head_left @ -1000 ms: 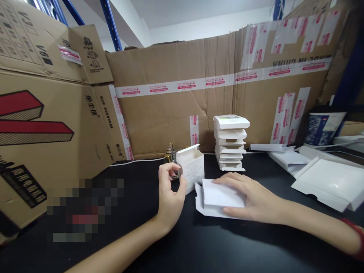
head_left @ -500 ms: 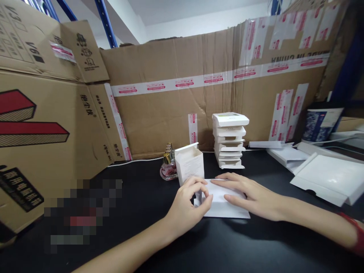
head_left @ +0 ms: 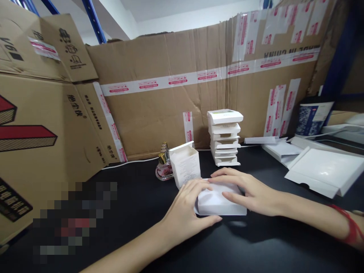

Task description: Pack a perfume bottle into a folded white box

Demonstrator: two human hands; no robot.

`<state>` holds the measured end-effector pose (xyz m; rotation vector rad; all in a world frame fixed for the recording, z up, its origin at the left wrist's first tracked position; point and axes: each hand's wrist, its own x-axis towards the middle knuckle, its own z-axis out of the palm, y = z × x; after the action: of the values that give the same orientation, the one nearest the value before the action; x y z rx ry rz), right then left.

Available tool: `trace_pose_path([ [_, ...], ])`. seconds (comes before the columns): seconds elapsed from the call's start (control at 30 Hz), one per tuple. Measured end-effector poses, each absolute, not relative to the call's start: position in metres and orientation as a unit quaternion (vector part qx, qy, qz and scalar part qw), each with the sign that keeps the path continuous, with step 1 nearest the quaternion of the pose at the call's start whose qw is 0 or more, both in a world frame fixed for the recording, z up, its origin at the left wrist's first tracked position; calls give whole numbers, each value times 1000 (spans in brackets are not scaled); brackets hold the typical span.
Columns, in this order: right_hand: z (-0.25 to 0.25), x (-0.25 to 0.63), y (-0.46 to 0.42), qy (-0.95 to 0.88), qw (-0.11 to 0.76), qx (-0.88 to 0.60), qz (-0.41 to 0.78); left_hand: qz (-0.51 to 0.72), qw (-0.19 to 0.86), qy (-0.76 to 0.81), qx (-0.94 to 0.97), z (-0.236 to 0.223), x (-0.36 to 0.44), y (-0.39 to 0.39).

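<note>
Toward five o'clock, my left hand (head_left: 189, 206) covers part of the left side of the flat white paper box (head_left: 222, 203), and my right hand (head_left: 253, 193) hides some of its right. Just below centre, I can't read the fine print on the upright white carton (head_left: 187, 168), which partly hides the gold-capped glass bottles (head_left: 162, 159) at eight. Further out at eight, coarse pixels blur a patch beyond telling. The left edge crops the big brown cardboard box (head_left: 36, 102) at nine.

Overhead lt, soft shadows below hands (head_left: 256, 194), pixelated patch (head_left: 75, 223) lower L, edges stretched
</note>
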<state>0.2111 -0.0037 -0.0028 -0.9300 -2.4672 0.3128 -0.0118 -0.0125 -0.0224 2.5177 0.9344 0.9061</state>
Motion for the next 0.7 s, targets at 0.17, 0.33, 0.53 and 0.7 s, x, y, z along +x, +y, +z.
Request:
trace_pose_path([
  [0.17, -3, 210, -3, -884, 278, -344, 152, 296, 127, 326, 889, -25, -12, -9],
  [0.33, -1, 208, -6, -887, 276, -366, 54, 277, 110, 341, 892, -25, -13, -11],
  [0.53, 1, 207, -10, -904, 239, -350, -48, 292, 89, 334, 892, -24, -12, -12],
  [0.7, 0, 204, -12, -904, 200, -377, -4, 328, 101, 337, 877, -22, -11, -14],
])
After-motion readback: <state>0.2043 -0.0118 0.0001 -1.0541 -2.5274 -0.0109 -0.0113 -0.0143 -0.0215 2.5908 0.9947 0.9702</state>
